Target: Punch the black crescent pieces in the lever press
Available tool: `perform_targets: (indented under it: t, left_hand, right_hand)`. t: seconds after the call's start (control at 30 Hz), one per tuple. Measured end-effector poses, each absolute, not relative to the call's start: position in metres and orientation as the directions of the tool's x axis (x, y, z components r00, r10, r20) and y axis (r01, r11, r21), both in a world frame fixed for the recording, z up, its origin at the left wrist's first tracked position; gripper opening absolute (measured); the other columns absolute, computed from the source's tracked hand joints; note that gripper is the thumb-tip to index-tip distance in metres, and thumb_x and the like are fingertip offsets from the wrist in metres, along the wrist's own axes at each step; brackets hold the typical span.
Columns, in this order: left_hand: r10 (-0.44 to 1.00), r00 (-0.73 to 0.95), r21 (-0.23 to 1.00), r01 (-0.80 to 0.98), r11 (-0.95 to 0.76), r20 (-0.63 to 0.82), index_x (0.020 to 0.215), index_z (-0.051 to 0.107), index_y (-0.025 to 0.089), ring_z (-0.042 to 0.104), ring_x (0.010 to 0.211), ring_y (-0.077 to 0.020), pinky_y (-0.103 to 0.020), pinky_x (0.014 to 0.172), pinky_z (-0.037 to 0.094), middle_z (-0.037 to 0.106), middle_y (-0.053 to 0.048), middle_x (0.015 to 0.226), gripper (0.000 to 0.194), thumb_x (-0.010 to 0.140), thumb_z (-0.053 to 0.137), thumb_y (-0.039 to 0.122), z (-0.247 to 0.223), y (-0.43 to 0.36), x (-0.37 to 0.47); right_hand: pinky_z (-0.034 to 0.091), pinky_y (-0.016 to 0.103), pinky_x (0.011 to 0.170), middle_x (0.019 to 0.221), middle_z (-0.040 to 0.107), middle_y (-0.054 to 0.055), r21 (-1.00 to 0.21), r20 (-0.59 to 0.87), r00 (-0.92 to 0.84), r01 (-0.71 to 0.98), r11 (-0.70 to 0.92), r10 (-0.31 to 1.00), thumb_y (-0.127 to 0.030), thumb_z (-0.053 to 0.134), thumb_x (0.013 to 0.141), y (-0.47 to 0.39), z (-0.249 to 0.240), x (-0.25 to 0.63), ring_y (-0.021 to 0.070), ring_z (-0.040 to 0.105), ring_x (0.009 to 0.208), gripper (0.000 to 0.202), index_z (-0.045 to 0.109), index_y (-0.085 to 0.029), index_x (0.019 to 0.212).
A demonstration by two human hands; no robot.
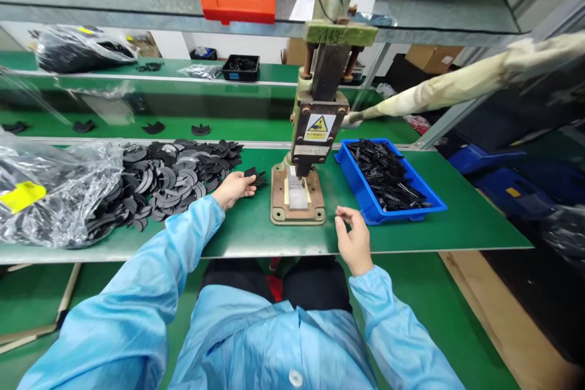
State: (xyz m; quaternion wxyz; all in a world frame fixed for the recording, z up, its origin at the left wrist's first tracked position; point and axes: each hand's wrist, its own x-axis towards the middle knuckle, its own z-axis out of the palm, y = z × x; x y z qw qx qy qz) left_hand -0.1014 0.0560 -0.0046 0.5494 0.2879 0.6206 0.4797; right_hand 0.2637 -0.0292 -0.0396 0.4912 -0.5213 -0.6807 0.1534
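Note:
My left hand (234, 189) is closed on a black curved plastic part (255, 177), held just left of the hand press (320, 125). A large heap of similar black curved parts (176, 177) lies to the left of that hand. My right hand (354, 236), fingers loosely bent and apart, hovers over the front of the green table with nothing visible in it. Between my hands stands the press base (277, 195), with a pale metal block (298, 194) in its fixture. Close to my right hand is a blue tray (388, 214) full of thin black parts (384, 173).
The press lever (439, 88), wrapped in pale cloth, reaches out to the upper right. A clear plastic bag (50, 195) lies at the left. Several black parts (153, 128) sit on the green strip behind. An orange bin (237, 6) stands on the shelf above.

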Motion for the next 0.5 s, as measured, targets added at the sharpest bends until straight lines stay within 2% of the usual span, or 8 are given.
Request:
perform_targets:
  t: [0.1, 0.27, 0.4, 0.5]
  left_hand:
    - [0.880, -0.299, 0.929, -0.156, 0.336, -0.369, 0.085, 0.054, 0.018, 0.067, 0.062, -0.0123, -0.027, 0.064, 0.061, 0.064, -0.003, 0.072, 0.039, 0.086, 0.092, 0.019, -0.003, 0.124, -0.101]
    - [0.878, -0.399, 0.964, -0.118, 0.237, -0.265, 0.094, 0.060, 0.015, 0.074, 0.079, -0.0157, -0.029, 0.081, 0.062, 0.068, -0.006, 0.081, 0.022, 0.093, 0.082, 0.018, 0.003, 0.212, -0.097]
    - [0.867, -0.450, 0.973, -0.021, 0.229, -0.214, 0.101, 0.064, 0.014, 0.074, 0.081, -0.0190, -0.034, 0.084, 0.060, 0.071, -0.008, 0.082, 0.024, 0.086, 0.083, 0.014, -0.018, 0.219, -0.096]
    - [0.890, -0.432, 0.978, 0.076, 0.195, -0.144, 0.106, 0.066, 0.014, 0.075, 0.084, -0.0180, -0.031, 0.088, 0.058, 0.075, -0.009, 0.088, 0.023, 0.088, 0.080, 0.014, -0.033, 0.200, -0.095]
  right_hand:
    - [0.066, 0.051, 0.099, 0.117, 0.077, 0.013, -0.722, 0.498, 0.040, 0.573, 0.388, 0.867, -0.041, 0.058, 0.103, -0.026, -0.050, 0.268, 0.0272, 0.077, 0.110, 0.025, 0.069, -0.024, 0.119]
    - [0.067, 0.049, 0.092, 0.112, 0.078, 0.011, -0.706, 0.501, 0.046, 0.599, 0.377, 0.865, -0.039, 0.060, 0.102, -0.027, -0.051, 0.266, 0.0270, 0.077, 0.102, 0.020, 0.070, -0.027, 0.115]
    - [0.066, 0.049, 0.090, 0.110, 0.078, 0.010, -0.700, 0.513, 0.051, 0.603, 0.383, 0.857, -0.038, 0.059, 0.102, -0.027, -0.050, 0.267, 0.0274, 0.077, 0.101, 0.019, 0.070, -0.028, 0.114]
    - [0.065, 0.049, 0.091, 0.107, 0.078, 0.010, -0.697, 0.530, 0.041, 0.590, 0.408, 0.847, -0.037, 0.056, 0.104, -0.026, -0.048, 0.266, 0.0275, 0.077, 0.101, 0.019, 0.071, -0.027, 0.112]
